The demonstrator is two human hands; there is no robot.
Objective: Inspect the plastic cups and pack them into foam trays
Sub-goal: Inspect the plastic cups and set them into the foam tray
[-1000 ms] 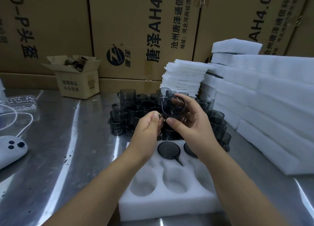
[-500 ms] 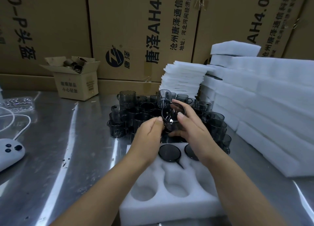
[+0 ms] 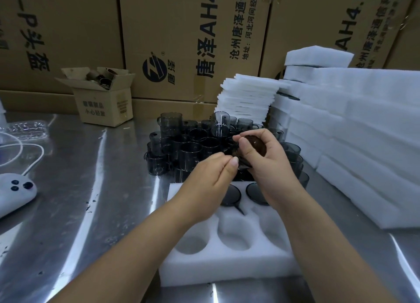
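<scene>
We hold one dark cup (image 3: 253, 146) up over the far edge of the tray (image 3: 227, 265), at twelve o'clock from its middle. Our right hand (image 3: 269, 168) is clamped on it, thumb across the near side and fingers curled round the far side. Our left hand (image 3: 210, 174) comes in from nine o'clock with its fingers curled and its thumb tip touching the cup's lower edge (whether it truly pinches the cup we cannot tell).

The tray lies on the steel table (image 3: 79, 200) just in front of us. Two seated cups (image 3: 231, 197) fill pockets in its far row, side by side and partly hidden by our wrists. The near row shows round pockets (image 3: 234, 236).

At twelve o'clock from the tray, touching its far edge, stands the pile of cups (image 3: 181, 150), most of them upright and packed close together. Behind the pile, at one o'clock, rises a stack of thin foam sheets (image 3: 247, 95). At three o'clock are stacked trays (image 3: 368, 139), near our right arm.

At ten o'clock, well apart, sits a small open box (image 3: 103, 100) against the big cartons (image 3: 193, 41). At nine o'clock, near the table's left edge, lies a white device (image 3: 13, 194) with a cable (image 3: 34, 159).
</scene>
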